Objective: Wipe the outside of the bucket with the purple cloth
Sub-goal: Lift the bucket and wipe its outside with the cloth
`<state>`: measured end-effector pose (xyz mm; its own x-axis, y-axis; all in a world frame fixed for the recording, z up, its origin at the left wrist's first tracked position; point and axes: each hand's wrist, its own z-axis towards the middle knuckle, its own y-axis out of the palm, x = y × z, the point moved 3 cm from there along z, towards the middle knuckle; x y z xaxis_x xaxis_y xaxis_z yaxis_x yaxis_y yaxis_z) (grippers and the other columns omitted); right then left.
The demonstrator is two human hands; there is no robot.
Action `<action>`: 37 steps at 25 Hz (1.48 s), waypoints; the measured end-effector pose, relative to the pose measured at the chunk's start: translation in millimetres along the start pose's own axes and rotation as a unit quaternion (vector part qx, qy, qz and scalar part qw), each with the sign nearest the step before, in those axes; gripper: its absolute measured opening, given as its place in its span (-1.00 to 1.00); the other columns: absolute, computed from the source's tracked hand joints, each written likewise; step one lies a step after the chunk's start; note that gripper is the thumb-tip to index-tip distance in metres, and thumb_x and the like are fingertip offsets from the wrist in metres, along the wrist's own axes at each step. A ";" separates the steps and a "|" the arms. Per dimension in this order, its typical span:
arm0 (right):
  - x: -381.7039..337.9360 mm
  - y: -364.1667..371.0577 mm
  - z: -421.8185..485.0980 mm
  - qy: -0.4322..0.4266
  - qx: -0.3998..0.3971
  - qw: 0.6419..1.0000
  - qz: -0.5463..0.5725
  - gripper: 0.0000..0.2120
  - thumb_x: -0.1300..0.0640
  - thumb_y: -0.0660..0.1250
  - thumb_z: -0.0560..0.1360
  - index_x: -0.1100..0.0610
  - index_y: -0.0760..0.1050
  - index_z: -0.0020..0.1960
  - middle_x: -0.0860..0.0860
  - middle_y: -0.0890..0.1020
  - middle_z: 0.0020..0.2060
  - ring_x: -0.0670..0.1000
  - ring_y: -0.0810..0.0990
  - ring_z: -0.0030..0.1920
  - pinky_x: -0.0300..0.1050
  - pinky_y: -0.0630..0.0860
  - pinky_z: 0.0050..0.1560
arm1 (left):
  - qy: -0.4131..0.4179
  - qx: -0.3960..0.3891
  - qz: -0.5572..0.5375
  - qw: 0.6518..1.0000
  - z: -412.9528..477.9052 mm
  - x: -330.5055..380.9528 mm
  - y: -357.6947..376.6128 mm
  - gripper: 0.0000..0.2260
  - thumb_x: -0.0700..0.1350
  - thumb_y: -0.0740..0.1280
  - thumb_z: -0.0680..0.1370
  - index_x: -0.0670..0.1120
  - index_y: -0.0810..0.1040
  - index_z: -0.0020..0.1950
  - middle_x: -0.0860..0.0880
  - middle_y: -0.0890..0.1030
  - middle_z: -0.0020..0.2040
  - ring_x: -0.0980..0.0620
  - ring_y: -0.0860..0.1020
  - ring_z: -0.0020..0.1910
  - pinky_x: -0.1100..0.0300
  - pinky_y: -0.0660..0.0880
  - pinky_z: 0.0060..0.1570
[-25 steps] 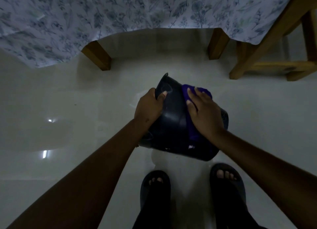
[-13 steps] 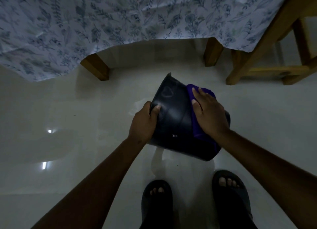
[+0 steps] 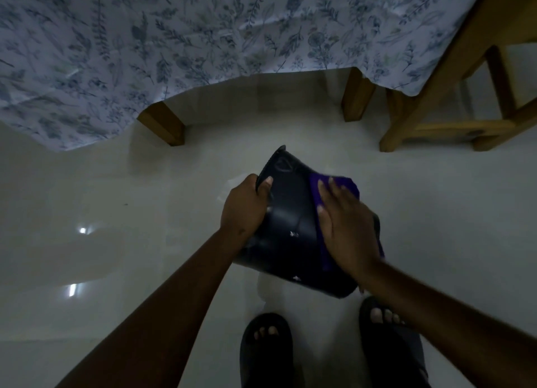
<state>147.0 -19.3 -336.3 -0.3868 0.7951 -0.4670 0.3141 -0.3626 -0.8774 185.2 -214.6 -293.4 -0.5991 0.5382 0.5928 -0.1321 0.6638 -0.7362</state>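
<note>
Now our left hand point(image 3: 243, 207) sits higher on the bucket point(image 3: 290, 227) than half a second ago, thumb hooked over the rim near the top, gripping the dark wall. Our right hand point(image 3: 347, 230) stays spread flat, pressing the purple cloth point(image 3: 315, 190) against the bucket's right side, the cloth showing past our fingertips and along the palm's inner edge much as before. We hold the bucket tilted above the pale floor point(image 3: 116, 213), just ahead of our two sandals point(image 3: 266, 350). We count one bucket, one cloth, two hands, two table legs point(image 3: 162, 123) under one floral tablecloth point(image 3: 203, 33), and one wooden stool point(image 3: 441, 102) at right.
</note>
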 end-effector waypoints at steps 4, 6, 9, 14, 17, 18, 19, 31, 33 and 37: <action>-21.0 16.1 -33.9 -0.130 -0.013 0.989 -0.064 -0.46 -0.11 -0.01 0.61 -0.02 0.09 0.56 0.04 0.18 0.55 0.13 0.13 0.54 0.18 0.13 0.44 | 0.014 -0.005 -0.001 1.000 1.8 -0.3 2.2 -0.69 0.09 0.11 0.64 -0.12 0.46 -0.04 -0.04 0.55 -0.16 -0.04 0.53 -0.19 0.16 0.37 -0.21; -16.0 6.3 21.5 -0.055 -0.028 0.998 -0.007 -0.49 -0.12 -0.04 0.63 0.00 0.12 0.55 0.04 0.22 0.54 0.10 0.19 0.52 0.13 0.18 0.47 | 0.020 -0.001 -0.003 1.000 1.9 0.3 2.4 -0.69 0.09 0.11 0.64 -0.13 0.46 -0.04 -0.05 0.55 -0.15 -0.05 0.52 -0.19 0.14 0.40 -0.19; 0.6 -0.4 32.2 0.041 -0.024 0.998 0.029 -0.48 -0.10 -0.07 0.63 0.06 0.17 0.54 0.07 0.29 0.51 0.12 0.29 0.48 0.11 0.28 0.43 | 0.007 -0.004 0.007 1.000 3.0 -0.8 0.5 -0.67 0.09 0.10 0.64 -0.14 0.47 -0.02 -0.05 0.55 -0.14 -0.07 0.52 -0.18 0.13 0.41 -0.17; -23.8 18.4 -49.7 -0.117 -0.022 0.991 -0.063 -0.46 -0.12 -0.01 0.60 -0.04 0.08 0.56 0.03 0.16 0.56 0.14 0.13 0.54 0.21 0.16 0.42 | 0.002 -0.001 0.013 1.000 3.9 -1.3 3.6 -0.68 0.09 0.10 0.65 -0.13 0.46 -0.01 -0.02 0.53 -0.17 -0.02 0.51 -0.21 0.17 0.36 -0.19; -13.8 6.2 23.5 -0.016 -0.029 0.999 -0.012 -0.49 -0.11 -0.04 0.63 0.01 0.13 0.55 0.06 0.24 0.53 0.11 0.22 0.51 0.14 0.22 0.45 | 0.001 0.003 0.013 1.000 3.3 1.3 1.8 -0.67 0.08 0.10 0.65 -0.16 0.47 -0.02 -0.04 0.52 -0.17 -0.03 0.48 -0.21 0.18 0.34 -0.19; -5.1 2.2 34.7 0.034 -0.040 0.999 0.010 -0.48 -0.11 -0.06 0.63 0.05 0.15 0.54 0.08 0.28 0.51 0.12 0.27 0.49 0.13 0.26 0.43 | -0.002 0.001 0.014 1.000 3.2 0.9 1.6 -0.67 0.08 0.10 0.65 -0.15 0.47 -0.02 -0.04 0.52 -0.16 -0.04 0.48 -0.20 0.18 0.34 -0.18; -0.5 1.9 32.9 0.064 -0.025 0.997 0.019 -0.46 -0.12 -0.08 0.62 0.07 0.18 0.53 0.11 0.31 0.50 0.14 0.31 0.47 0.13 0.30 0.41 | -0.004 -0.003 0.016 1.000 3.3 0.9 1.7 -0.67 0.09 0.10 0.65 -0.14 0.47 -0.03 -0.05 0.54 -0.15 -0.06 0.49 -0.19 0.17 0.35 -0.18; -9.6 8.7 2.9 0.036 0.001 0.999 -0.011 -0.42 -0.15 -0.10 0.58 0.05 0.19 0.53 0.09 0.29 0.51 0.16 0.27 0.48 0.22 0.29 0.41 | -0.024 -0.007 0.036 0.999 8.8 5.0 1.7 -0.68 0.08 0.10 0.64 -0.15 0.45 -0.02 -0.06 0.51 -0.15 -0.06 0.46 -0.19 0.16 0.34 -0.18; -28.7 16.4 -54.5 -0.045 -0.007 0.997 -0.059 -0.46 -0.15 -0.06 0.60 -0.01 0.13 0.54 0.06 0.23 0.53 0.17 0.19 0.51 0.25 0.23 0.39 | -0.020 -0.002 0.046 0.999 10.7 1.5 2.9 -0.65 0.09 0.10 0.64 -0.17 0.47 0.01 -0.10 0.55 -0.12 -0.08 0.46 -0.19 0.15 0.35 -0.17; -26.4 16.9 -20.5 -0.080 -0.005 0.995 -0.054 -0.47 -0.15 -0.05 0.60 -0.04 0.14 0.54 0.04 0.23 0.53 0.14 0.20 0.51 0.21 0.24 0.40 | -0.016 -0.002 0.043 0.999 16.5 4.0 5.9 -0.65 0.08 0.10 0.64 -0.19 0.48 0.03 -0.19 0.61 -0.03 -0.17 0.54 -0.10 0.13 0.39 -0.15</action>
<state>180.3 -36.4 -336.5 -0.5512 0.7414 -0.3828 0.2711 -0.2748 -0.9225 168.9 -217.1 -300.7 -0.6336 0.5763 0.5162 -0.0761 0.6176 -0.7828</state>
